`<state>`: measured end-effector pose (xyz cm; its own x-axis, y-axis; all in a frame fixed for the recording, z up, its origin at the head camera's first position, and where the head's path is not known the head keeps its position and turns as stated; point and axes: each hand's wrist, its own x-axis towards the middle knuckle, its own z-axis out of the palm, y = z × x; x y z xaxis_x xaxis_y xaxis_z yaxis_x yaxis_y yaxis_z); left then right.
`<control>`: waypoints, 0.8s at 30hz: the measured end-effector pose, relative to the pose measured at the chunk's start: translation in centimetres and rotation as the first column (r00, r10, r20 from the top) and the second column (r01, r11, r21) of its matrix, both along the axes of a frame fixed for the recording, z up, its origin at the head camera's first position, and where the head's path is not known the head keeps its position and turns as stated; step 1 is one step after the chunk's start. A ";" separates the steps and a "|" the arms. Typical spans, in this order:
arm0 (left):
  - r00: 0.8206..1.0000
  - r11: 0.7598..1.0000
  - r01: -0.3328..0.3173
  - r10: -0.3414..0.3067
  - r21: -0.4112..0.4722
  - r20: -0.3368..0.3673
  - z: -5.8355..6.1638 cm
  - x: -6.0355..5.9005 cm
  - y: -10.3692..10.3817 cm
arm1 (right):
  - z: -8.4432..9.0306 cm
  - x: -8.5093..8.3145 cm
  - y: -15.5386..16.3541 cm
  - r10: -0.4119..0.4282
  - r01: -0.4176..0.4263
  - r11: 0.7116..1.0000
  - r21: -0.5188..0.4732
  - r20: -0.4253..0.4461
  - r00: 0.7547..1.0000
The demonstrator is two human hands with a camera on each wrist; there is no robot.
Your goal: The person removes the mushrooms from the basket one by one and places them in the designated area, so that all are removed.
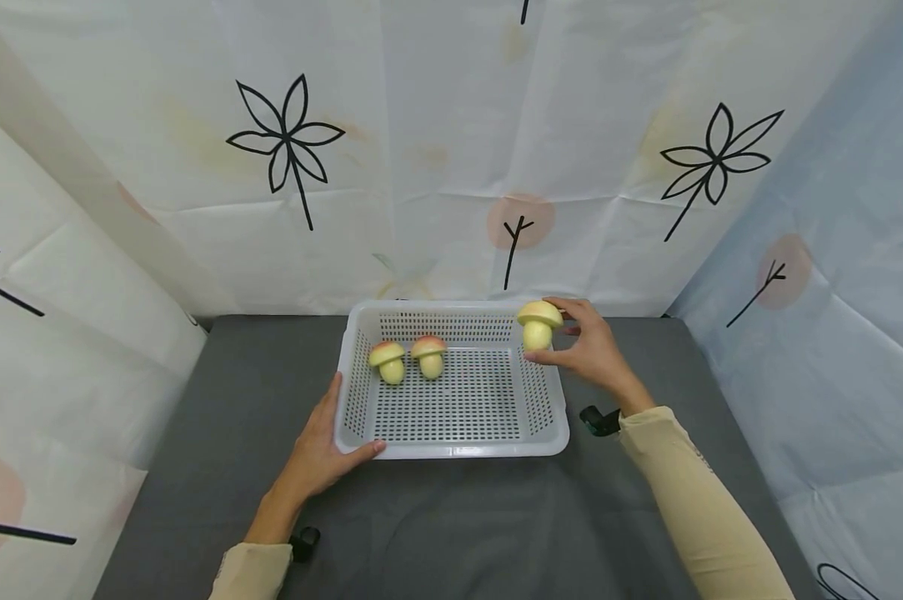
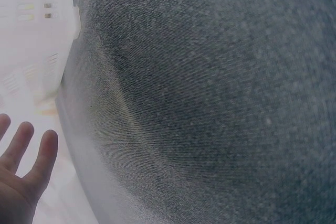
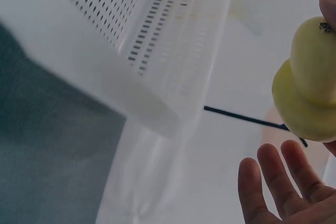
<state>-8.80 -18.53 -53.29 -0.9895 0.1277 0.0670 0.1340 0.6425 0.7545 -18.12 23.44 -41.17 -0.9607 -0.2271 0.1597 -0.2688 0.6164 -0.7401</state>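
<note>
A white perforated plastic basket (image 1: 459, 451) sits on the dark cloth, with two toy mushrooms in its left half: one mushroom (image 1: 391, 371) nearer the left wall, the other mushroom (image 1: 429, 367) just right of it. My right hand (image 1: 582, 346) pinches a third toy mushroom (image 1: 537, 335) between thumb and fingers, upright over the basket's back right corner. In the right wrist view this pale yellow mushroom (image 3: 310, 77) is partly cut off. Straight fingers of my left hand (image 1: 322, 446) lie along the basket's left side, its thumb at the front rim. Those fingers (image 2: 44, 156) look spread in the left wrist view.
Dark grey cloth (image 1: 466, 525) covers the table around the basket. White fabric (image 1: 421, 167) with leaf drawings hangs right behind the basket, and more fabric walls stand at left and right. Both wrists wear dark straps.
</note>
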 end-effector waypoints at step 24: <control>1.000 1.000 -0.010 0.010 -0.027 0.009 0.0 0.1 0.1 | -2.7 -0.6 6.6 -0.097 0.096 0.995 0.014 0.119 0.988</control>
<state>-8.73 -18.48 -53.31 -0.9914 0.1192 0.0549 0.1207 0.6638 0.7381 -18.77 30.03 -43.82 -0.9902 -0.1331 0.0416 -0.1180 0.6413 -0.7581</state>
